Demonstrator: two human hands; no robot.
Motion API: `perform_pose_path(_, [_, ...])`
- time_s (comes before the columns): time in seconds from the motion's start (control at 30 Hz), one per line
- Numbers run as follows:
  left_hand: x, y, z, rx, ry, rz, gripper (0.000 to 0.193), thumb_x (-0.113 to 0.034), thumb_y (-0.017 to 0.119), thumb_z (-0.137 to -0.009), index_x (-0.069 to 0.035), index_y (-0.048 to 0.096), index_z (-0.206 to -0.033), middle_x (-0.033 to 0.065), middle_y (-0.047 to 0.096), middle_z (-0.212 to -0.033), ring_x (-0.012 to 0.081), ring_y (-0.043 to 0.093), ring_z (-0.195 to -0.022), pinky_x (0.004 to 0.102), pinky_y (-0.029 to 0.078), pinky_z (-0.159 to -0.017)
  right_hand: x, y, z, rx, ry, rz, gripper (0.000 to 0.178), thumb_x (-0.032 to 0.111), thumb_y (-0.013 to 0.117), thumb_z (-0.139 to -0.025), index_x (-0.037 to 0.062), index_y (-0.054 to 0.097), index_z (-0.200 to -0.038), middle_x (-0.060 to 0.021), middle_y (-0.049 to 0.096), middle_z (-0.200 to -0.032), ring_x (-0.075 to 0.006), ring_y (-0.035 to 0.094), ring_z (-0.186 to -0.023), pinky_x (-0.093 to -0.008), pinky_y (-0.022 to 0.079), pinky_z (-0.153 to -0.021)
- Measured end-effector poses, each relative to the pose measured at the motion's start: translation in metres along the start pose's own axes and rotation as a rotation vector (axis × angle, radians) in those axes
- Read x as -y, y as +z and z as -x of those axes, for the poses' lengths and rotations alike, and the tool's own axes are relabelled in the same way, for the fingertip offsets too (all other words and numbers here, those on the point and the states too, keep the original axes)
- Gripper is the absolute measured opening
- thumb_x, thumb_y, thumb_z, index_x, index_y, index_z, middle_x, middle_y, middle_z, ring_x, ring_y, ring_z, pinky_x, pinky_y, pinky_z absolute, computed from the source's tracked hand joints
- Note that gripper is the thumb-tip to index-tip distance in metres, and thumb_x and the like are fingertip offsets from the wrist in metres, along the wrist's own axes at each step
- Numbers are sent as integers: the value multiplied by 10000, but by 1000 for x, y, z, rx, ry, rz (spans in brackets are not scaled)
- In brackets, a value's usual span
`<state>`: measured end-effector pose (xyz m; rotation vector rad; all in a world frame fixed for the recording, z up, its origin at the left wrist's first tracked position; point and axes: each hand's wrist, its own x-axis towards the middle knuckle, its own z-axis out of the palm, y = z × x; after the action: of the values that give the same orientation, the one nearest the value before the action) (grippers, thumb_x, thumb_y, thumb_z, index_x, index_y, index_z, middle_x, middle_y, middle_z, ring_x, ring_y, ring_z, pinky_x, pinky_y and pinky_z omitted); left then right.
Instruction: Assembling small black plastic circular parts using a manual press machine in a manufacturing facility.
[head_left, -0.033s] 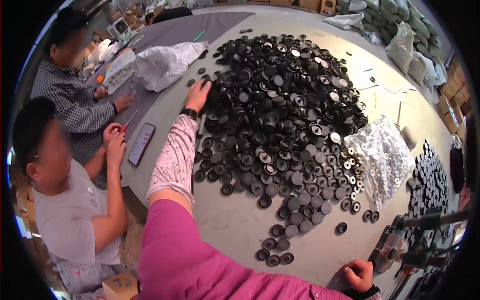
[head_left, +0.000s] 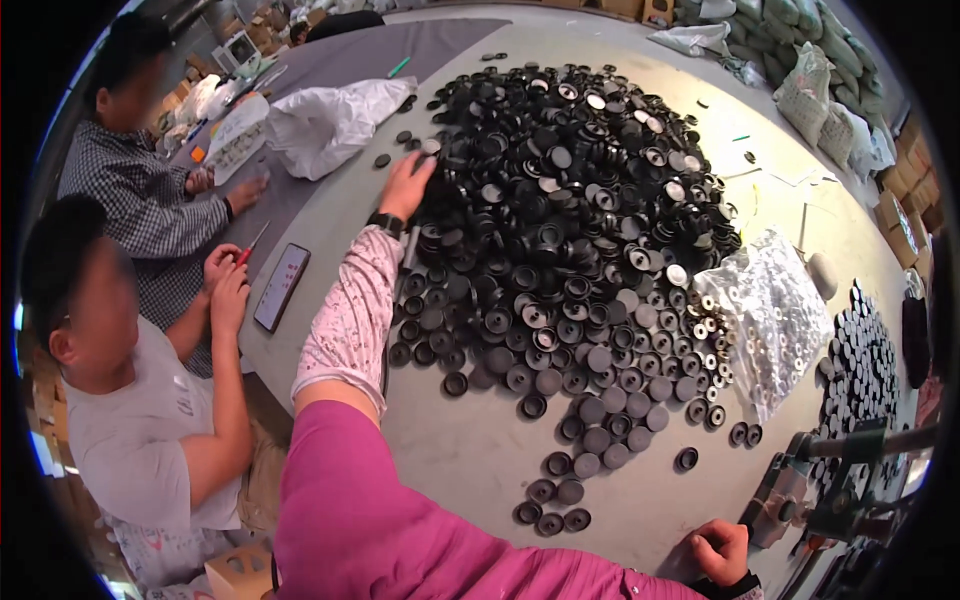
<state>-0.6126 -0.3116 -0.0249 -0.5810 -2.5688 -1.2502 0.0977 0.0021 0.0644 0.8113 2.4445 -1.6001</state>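
Right of our left hand (head_left: 406, 190) lie heaped black caps (head_left: 575, 290); we cannot tell if it pinches one. Beside our right hand (head_left: 720, 553), curled closed, stands a metal fixture (head_left: 775, 505).

Pale grey worktable (head_left: 460, 450), bright light (head_left: 725, 120) across its far right, stacked sacks (head_left: 850, 65), cardboard boxes (head_left: 895, 217) rightward

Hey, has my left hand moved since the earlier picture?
Yes, slightly. Judged against the phone lying on the table, your left hand is a little farther right, at the left edge of the black cap pile.
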Motion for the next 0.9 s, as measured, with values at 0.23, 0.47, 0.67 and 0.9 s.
perform_pose_path(0.23, [-122,73,22,215,170,515,573,-439,619,-1006,14,600,-1355,217,589,-1354,349,522,-1318,396,404,-1122,-13,2,-3,-36,189,-95,122,54,667,-867,-44,679,-795,-51,658,-634,-92,581,-514,-248,445,-496])
perform_pose_path(0.47, [-209,69,55,612,524,697,403,-337,537,-1085,-2,697,-1240,104,662,-1290,229,628,-1187,332,464,-1070,-7,6,0,-92,352,-178,142,50,631,-911,-34,641,-797,-52,594,-558,-111,511,-383,-265,369,-358])
perform_pose_path(0.67, [7,16,-101,-22,23,-495,843,-793,525,-871,-91,701,-1303,228,656,-1317,342,584,-1289,435,433,-1104,0,4,-3,-62,392,-183,143,49,621,-909,-36,634,-795,-62,603,-552,-114,512,-379,-265,381,-366])
perform_pose_path(0.9, [13,75,-134,205,80,178,756,-630,504,-983,20,615,-1352,239,639,-1358,406,572,-1300,440,431,-1091,7,1,-1,-58,425,-224,149,65,636,-917,-31,645,-803,-51,620,-567,-93,521,-405,-252,390,-396])
